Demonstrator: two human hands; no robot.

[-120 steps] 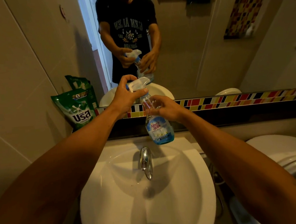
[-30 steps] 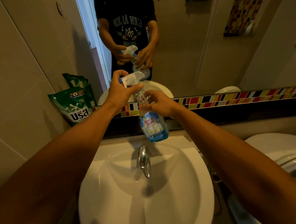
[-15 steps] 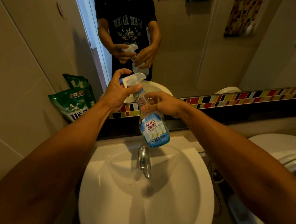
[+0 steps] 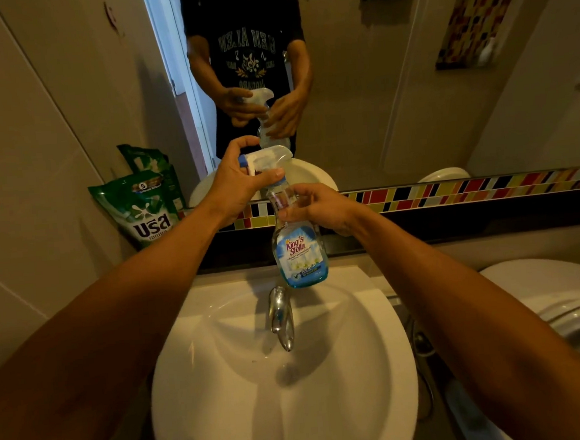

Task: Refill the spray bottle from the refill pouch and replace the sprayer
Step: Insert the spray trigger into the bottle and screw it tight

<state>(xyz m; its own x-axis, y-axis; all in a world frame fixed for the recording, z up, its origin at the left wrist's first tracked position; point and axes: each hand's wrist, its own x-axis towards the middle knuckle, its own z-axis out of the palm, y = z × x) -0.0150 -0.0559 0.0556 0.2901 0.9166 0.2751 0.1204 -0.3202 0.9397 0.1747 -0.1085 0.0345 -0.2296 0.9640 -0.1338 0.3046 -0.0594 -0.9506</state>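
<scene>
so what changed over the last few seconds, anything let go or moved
Little changed. The spray bottle swung slightly, its base tipping left and back. Nothing was let go: the left hand still grips the sprayer, the right hand still holds the neck. The sprayer stays on. The green refill pouch and the sink are unchanged.

White basin (image 4: 224,379) directly below both hands, chrome tap (image 4: 281,318) rising from its back edge just under the right hand (image 4: 322,208). Dark ledge (image 4: 453,222) running behind the basin, out past the right hand. Green refill pouch (image 4: 142,209) leaning against the wall at the ledge's far end, beyond the left hand (image 4: 241,183), upright, tilted slightly.
</scene>
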